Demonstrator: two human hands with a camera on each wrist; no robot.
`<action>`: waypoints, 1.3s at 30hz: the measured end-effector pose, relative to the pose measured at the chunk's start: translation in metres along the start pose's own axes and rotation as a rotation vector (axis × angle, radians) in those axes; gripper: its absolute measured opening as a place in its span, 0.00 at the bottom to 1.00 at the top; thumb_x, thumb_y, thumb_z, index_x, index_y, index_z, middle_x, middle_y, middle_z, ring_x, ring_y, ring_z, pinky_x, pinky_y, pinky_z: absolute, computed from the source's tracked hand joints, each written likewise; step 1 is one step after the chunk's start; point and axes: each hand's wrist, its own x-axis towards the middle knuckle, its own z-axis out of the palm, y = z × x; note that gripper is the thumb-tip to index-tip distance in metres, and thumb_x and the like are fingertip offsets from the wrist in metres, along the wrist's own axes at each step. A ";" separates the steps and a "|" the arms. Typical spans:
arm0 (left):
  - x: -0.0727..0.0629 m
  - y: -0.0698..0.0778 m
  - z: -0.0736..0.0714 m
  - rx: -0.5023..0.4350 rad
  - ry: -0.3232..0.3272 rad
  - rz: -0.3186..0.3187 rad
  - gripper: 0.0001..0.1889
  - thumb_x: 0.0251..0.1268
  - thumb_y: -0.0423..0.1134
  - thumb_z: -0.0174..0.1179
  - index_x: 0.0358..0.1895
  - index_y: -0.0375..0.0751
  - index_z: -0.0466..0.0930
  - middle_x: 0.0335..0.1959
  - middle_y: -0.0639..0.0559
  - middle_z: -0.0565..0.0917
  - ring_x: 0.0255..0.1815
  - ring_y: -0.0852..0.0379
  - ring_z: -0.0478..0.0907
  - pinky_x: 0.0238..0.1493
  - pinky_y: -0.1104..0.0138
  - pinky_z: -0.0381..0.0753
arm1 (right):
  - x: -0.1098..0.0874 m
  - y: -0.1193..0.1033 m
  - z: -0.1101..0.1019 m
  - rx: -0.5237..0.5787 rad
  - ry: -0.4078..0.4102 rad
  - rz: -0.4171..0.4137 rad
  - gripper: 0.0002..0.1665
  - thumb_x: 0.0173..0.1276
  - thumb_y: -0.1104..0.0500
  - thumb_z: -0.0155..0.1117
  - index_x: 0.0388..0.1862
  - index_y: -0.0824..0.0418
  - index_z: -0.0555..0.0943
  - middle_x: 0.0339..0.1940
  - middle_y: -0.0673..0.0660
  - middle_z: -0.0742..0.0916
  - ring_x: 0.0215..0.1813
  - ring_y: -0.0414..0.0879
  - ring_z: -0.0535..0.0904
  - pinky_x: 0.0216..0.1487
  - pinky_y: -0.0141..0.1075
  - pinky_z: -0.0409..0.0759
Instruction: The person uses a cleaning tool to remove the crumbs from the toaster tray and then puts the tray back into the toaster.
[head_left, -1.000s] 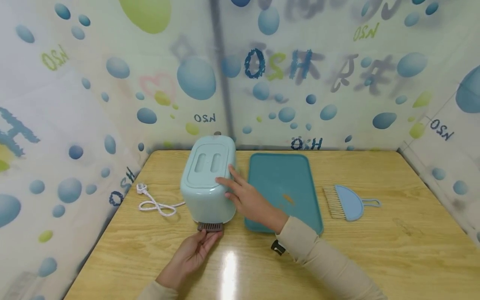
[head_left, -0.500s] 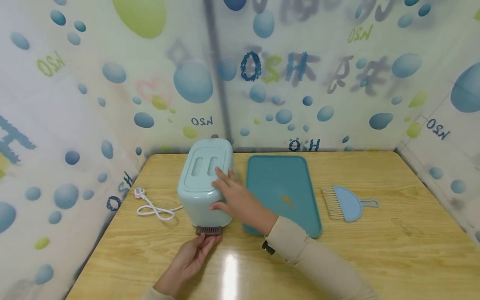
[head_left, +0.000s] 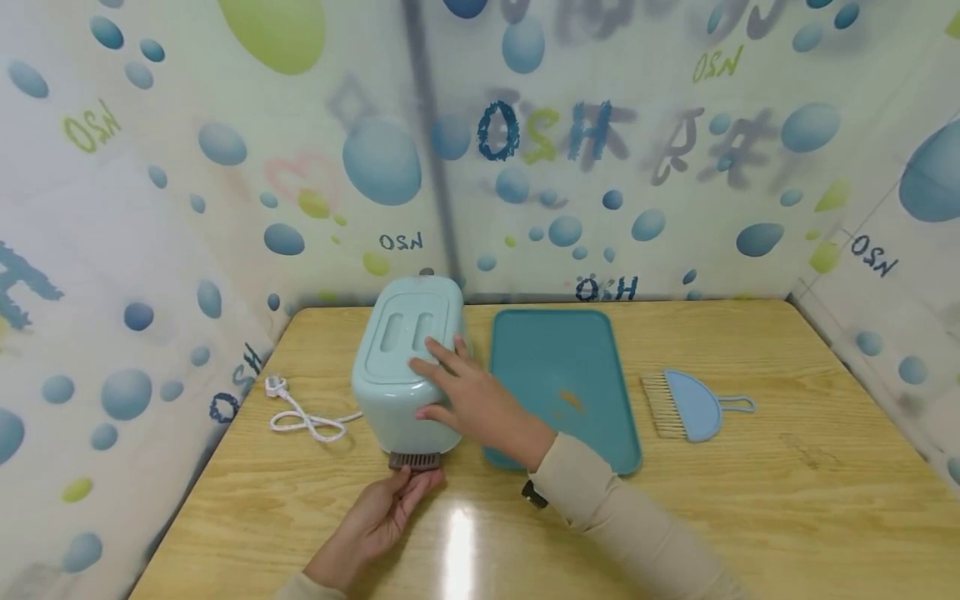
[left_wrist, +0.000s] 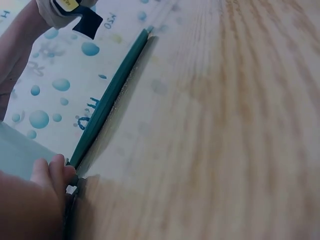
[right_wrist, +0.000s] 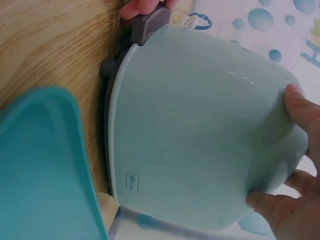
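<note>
A light blue toaster with a lid on top stands on the table, a grey-brown ribbed tab sticking out low at its near end. My left hand pinches this tab, thumb above and fingers beneath. In the right wrist view the tab sits at the toaster's base, with left fingertips against it. My right hand rests with spread fingers on the lid's near right corner, thumb against the near face. The left wrist view catches the left fingers beside the toaster's pale wall.
A teal tray with a brown mark lies right of the toaster. Farther right is a blue hand brush with pale bristles. The toaster's white cord and plug lie to the left. Patterned curtains border the table.
The right hand has shifted slightly left over the toaster's corner, its thumb now lower on the near face. The left hand keeps its pinch on the tab. The head view has shifted a little.
</note>
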 end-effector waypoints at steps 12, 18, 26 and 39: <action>0.009 0.002 0.001 0.001 0.028 -0.017 0.19 0.79 0.36 0.29 0.62 0.23 0.51 0.38 0.41 0.87 0.43 0.60 0.86 0.55 0.79 0.73 | -0.003 0.002 0.008 -0.116 0.079 -0.017 0.41 0.60 0.37 0.62 0.72 0.42 0.66 0.76 0.55 0.66 0.73 0.67 0.60 0.44 0.48 0.85; 0.013 0.008 0.002 -0.035 0.035 -0.026 0.14 0.79 0.35 0.28 0.52 0.27 0.59 0.37 0.39 0.87 0.42 0.59 0.87 0.54 0.81 0.73 | -0.003 0.003 0.011 -0.152 0.105 -0.064 0.40 0.62 0.36 0.61 0.71 0.44 0.67 0.75 0.57 0.68 0.71 0.69 0.63 0.47 0.48 0.84; 0.013 0.012 0.000 0.393 -0.029 -0.042 0.23 0.81 0.39 0.29 0.64 0.24 0.62 0.44 0.54 0.87 0.45 0.66 0.84 0.42 0.78 0.80 | -0.003 0.006 0.011 -0.213 0.147 -0.036 0.39 0.61 0.34 0.61 0.70 0.41 0.67 0.75 0.52 0.68 0.71 0.64 0.66 0.24 0.38 0.81; 0.013 0.024 0.004 0.275 -0.123 -0.052 0.24 0.77 0.30 0.28 0.65 0.11 0.40 0.41 0.44 0.86 0.46 0.59 0.85 0.54 0.77 0.76 | -0.002 0.002 0.009 -0.195 0.108 -0.037 0.37 0.62 0.34 0.59 0.70 0.40 0.68 0.75 0.52 0.68 0.71 0.65 0.65 0.33 0.43 0.85</action>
